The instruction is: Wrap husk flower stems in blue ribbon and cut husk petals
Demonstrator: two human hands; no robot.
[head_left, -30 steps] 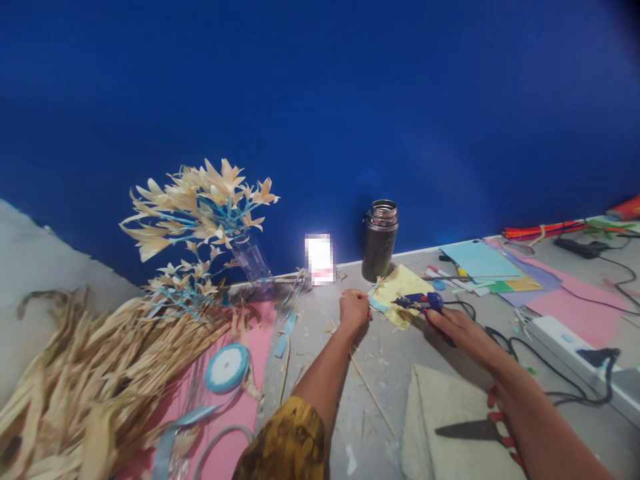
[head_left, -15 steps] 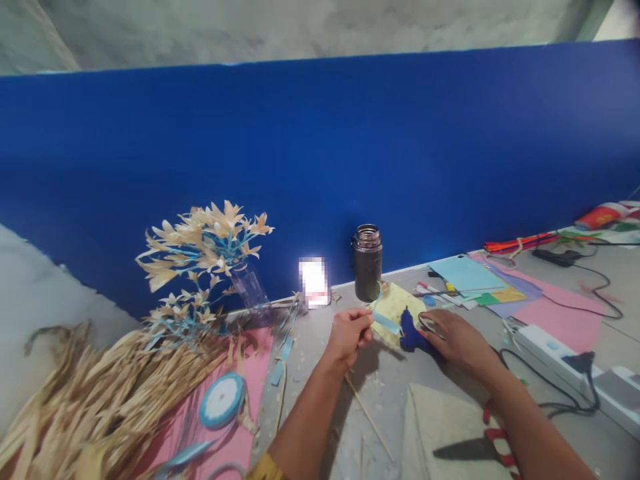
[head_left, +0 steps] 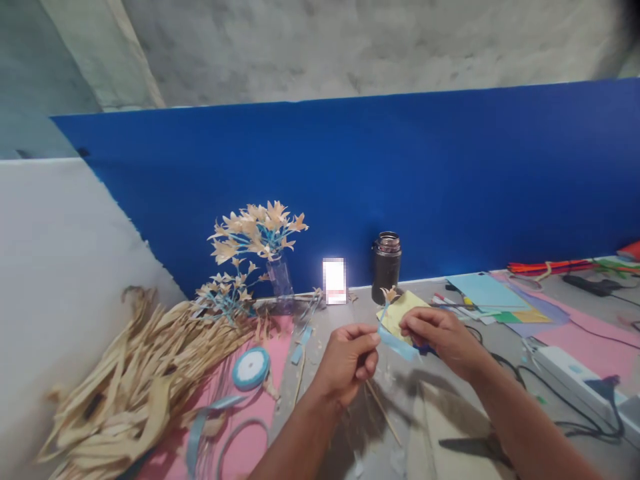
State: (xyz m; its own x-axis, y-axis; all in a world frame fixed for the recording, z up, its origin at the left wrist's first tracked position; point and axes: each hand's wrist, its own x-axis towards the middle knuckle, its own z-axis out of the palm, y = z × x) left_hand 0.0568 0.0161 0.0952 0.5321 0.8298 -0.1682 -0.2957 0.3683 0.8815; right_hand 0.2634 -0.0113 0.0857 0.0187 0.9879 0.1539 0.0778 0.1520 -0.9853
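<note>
My left hand [head_left: 350, 360] is closed in a pinch around the stem of a small artificial flower [head_left: 389, 295] with pale petals. From its fingertips a strip of light blue ribbon [head_left: 399, 345] slants down to the right. My right hand [head_left: 443, 337] hovers just right of the strip, thumb and fingers drawn together; whatever they hold, if anything, is hidden. Beneath that hand lies the glue gun, mostly covered, only a bit of its dark blue body [head_left: 425, 349] showing. A yellow paper sheet [head_left: 411, 303] lies behind both hands.
Left are dried husks [head_left: 145, 373], a ribbon roll [head_left: 251, 368] on pink paper and a flower vase [head_left: 280, 280]. A dark flask [head_left: 387, 270] stands by the blue panel. Right are coloured papers [head_left: 493, 291], a power strip [head_left: 575, 373] with cables and scissors [head_left: 473, 448].
My right hand has let go of the glue gun and moved left to the ribbon strip, its fingers now pinched. The little flower shows more clearly above my left hand. The view has shifted left.
</note>
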